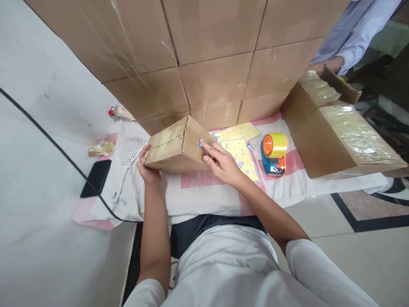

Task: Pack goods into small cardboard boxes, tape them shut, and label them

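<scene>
A small cardboard box [179,149], its seams covered with clear tape, is tilted above the cloth-covered table. At its left end, my left hand [148,166] is closed around the side, with fingers partly hidden behind it. On the box's right face is a small blue sticker [201,143]. My right hand [222,162] touches that face, its index finger stretched out onto the sticker and the thumb apart below. Right of this hand stands a blue and orange tape dispenser [277,160] with a yellow roll. Yellow sticker sheets [244,153] lie between hand and dispenser.
Stacked cardboard boxes [217,76] form a wall behind the table. An open taped carton [332,140] stands at right, near another person's sleeve [358,42]. At left are a black phone [96,179], a white perforated object [131,151] and a hanging black cable [41,126].
</scene>
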{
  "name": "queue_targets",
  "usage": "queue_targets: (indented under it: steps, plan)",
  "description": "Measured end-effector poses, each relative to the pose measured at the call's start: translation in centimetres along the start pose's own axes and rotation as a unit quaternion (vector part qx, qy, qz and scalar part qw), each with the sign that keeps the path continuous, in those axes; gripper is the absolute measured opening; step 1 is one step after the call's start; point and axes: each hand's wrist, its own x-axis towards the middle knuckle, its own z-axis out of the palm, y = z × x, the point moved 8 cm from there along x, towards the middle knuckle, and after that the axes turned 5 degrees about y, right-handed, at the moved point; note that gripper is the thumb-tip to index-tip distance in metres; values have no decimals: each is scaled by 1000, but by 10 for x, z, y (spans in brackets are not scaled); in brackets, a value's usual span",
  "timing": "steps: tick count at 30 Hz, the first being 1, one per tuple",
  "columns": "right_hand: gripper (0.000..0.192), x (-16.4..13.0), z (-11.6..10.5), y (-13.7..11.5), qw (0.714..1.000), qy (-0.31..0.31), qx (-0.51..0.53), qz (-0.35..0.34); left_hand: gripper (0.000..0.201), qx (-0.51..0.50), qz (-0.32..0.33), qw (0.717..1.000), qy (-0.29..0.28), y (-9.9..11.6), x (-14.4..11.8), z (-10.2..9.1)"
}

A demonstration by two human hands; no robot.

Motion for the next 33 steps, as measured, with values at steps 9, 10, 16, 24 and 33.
queue_targets:
  steps: [9, 10, 16, 24, 33]
  plan:
    - [52, -2, 1, 1, 995, 26, 66, -63, 52, -6, 9, 1000, 19, -2, 3, -1]
    - [50, -6, 2, 2, 994, 41, 71, -77, 53, -4, 10, 1000, 20, -2, 3, -1]
    - [51, -19, 6, 9, 993, 80, 58, -64, 58, 7, 17, 1000, -6, -2, 0, 5]
    - [57, -6, 2, -1, 999, -10, 15, -27, 58, 5, 5, 1000, 2, -5, 1, 2]
    - [87, 2, 11, -3, 994, -69, -85, 19, 53, -14, -13, 1000, 2, -9, 4, -5]
